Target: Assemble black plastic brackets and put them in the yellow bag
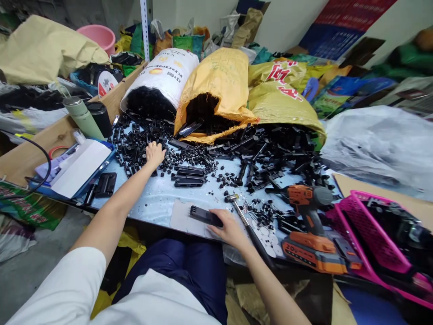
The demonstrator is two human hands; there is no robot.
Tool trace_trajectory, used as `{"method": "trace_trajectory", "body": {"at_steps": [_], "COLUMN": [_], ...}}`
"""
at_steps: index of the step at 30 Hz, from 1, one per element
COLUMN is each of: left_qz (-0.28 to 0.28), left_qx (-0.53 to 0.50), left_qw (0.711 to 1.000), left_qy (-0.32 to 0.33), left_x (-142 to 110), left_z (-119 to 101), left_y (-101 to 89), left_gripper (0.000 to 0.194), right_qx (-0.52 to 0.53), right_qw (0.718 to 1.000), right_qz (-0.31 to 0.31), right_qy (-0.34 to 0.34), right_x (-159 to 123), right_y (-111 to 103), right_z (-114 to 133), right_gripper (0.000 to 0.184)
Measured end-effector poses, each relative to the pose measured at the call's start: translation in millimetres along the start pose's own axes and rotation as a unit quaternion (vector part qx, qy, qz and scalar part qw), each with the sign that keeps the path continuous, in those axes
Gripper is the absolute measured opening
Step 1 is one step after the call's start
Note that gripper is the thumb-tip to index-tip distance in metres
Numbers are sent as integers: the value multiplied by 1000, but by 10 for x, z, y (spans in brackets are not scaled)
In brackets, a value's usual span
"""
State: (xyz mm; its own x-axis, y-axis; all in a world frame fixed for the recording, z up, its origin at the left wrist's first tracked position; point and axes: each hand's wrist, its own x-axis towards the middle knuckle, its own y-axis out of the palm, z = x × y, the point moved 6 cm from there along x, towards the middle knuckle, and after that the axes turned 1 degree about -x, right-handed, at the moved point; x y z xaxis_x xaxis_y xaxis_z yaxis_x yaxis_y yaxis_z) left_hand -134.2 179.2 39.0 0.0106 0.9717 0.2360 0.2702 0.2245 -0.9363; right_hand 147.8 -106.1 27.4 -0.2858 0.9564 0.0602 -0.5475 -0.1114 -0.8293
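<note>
My left hand [155, 155] reaches into a heap of small black plastic parts [130, 146] at the back left of the table. Its thumb stands apart from the fingers, and the fingertips are partly lost among the parts. My right hand [230, 227] grips the right end of a long black plastic part [204, 215], with prongs at its left end. That part lies over a grey pad [181, 216] at the front edge. A hammer [248, 225] lies just right of this hand. Several similar black parts [189, 177] are stacked between my hands.
Three sacks, white [165, 74], orange [219, 76] and yellow [284, 99], spill black parts at the back. To the right are a cordless drill [309, 216], metal washers [269, 237] and a pink basket [379, 230]. A green bottle [83, 117] stands left.
</note>
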Motion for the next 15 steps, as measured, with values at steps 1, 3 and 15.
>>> {"method": "trace_trajectory", "body": {"at_steps": [1,3,15], "left_qz": [10,15,253], "left_qx": [-5,-19,-533], "left_qw": [1000,999,807], "left_qy": [1,-25,36], "left_x": [47,136,-1875], "left_z": [-58,-135,-1025], "left_y": [15,0,-187], "left_gripper": [37,33,30], "right_qx": [-28,-60,543], "right_qw": [999,998,799], "right_qz": [-4,-6,-118], "right_qy": [-15,-36,229], "right_x": [22,99,559], "right_y": [42,149,273], "right_z": [80,226,182], "right_gripper": [46,47,59]}}
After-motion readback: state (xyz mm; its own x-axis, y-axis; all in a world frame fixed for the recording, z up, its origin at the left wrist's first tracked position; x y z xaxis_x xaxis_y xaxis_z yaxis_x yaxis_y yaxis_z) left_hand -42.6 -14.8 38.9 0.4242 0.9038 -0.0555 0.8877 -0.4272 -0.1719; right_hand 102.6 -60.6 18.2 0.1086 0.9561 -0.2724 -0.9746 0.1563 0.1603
